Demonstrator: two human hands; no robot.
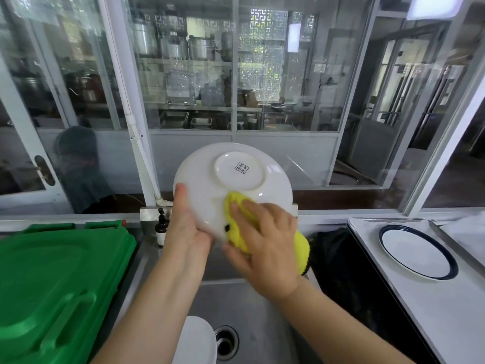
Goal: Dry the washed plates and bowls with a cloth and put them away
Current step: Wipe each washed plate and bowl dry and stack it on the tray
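A white bowl [210,190] is held up over the sink with its underside and stamped foot ring facing me. My left hand [183,222] grips its left rim, thumb on the outside. My right hand [265,237] holds a yellow cloth [236,214] and presses it against the bowl's lower outer wall. Part of the cloth hangs down behind my right hand. Another white dish [195,340] lies in the steel sink [252,319] near the drain. A white plate with a dark blue rim [417,252] rests on the white counter [420,306] at the right.
A large green bin lid [57,279] fills the left side. A brown pump bottle [161,227] stands at the sink's back left corner. A black bag [338,258] sits between sink and counter. Glass partition panels [286,74] rise behind the sink.
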